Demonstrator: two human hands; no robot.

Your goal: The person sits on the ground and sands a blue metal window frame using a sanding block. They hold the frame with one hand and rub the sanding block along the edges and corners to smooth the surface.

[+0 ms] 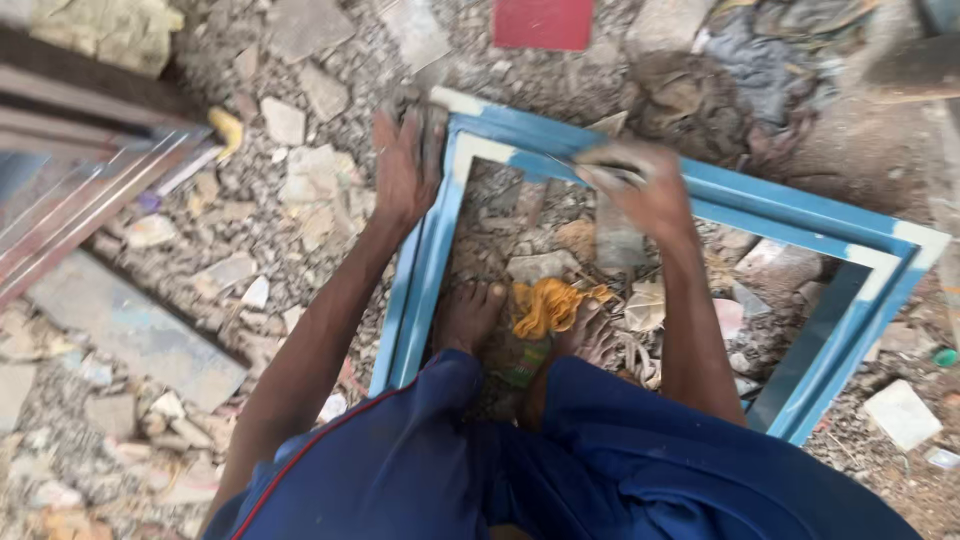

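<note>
Blue trousers (pixel 600 470) crouch nearest, bare feet (pixel 470 312) and a yellow rag (pixel 548 303) inside the blue frame (pixel 800 205) lying flat on rubble (pixel 300 200). At the frame's far-left corner the left hand (pixel 403 170) presses spread; on its far rail the blurred right hand (pixel 640 185) pinches something thin, perhaps a brush. Sharp, chalky rubble could cut the feet, and leaning might smear or tip the smooth painted frame.
</note>
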